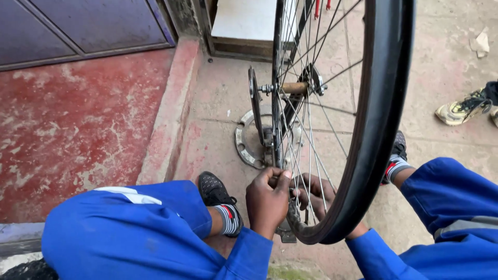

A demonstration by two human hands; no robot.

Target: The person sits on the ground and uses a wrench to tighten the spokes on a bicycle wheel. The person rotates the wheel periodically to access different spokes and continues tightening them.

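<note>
A bicycle wheel with a black tyre [381, 103] and thin metal spokes [306, 145] stands upright in front of me. My left hand [267, 199] is closed on the near side of the rim at the bottom, thumb up against the spokes. My right hand [316, 194] reaches in behind the spokes at the same spot, fingers curled; what it grips is hidden by the rim. The hub axle [293, 88] sits in the wheel's middle, and a black disc [255, 103] stands on its left end. Blue sleeves and trouser legs frame the view.
A round metal toothed ring [246, 142] lies on the concrete under the wheel. A raised red painted step [78, 124] runs along the left. Another person's yellow sneaker [461, 110] shows at the right edge. My black shoes [215, 192] flank the wheel.
</note>
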